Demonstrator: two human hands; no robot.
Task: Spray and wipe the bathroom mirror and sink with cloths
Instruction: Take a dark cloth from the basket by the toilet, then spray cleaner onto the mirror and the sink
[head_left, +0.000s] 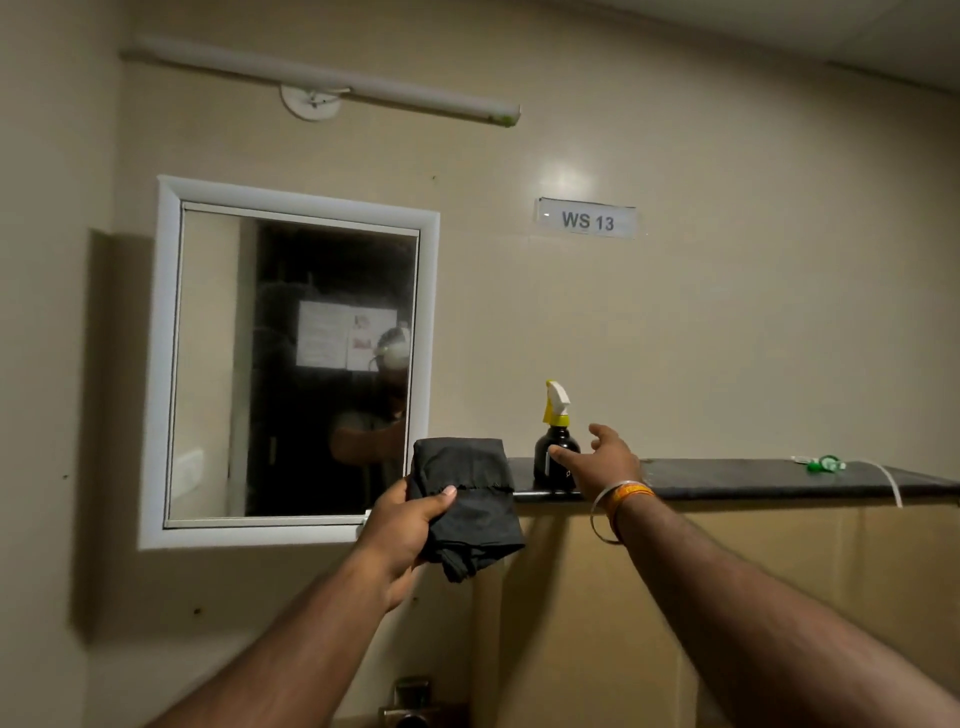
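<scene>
Now hands (405, 525) grip cloth (467, 499), seemingly folded.

The left hand (402, 525) gripped a folded black cloth (467, 499) beside the white-framed mirror (291, 358), while the right hand (605, 457) reached, fingers spread, touching the spray bottle (557, 441) on the dark shelf (753, 480).

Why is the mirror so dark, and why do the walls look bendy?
Head view: the dim room makes the mirror reflect mostly darkness; glare shines above the WS 13 sign; the wide lens curves the shelf and wall edges; the arms blur near the bottom.
</scene>
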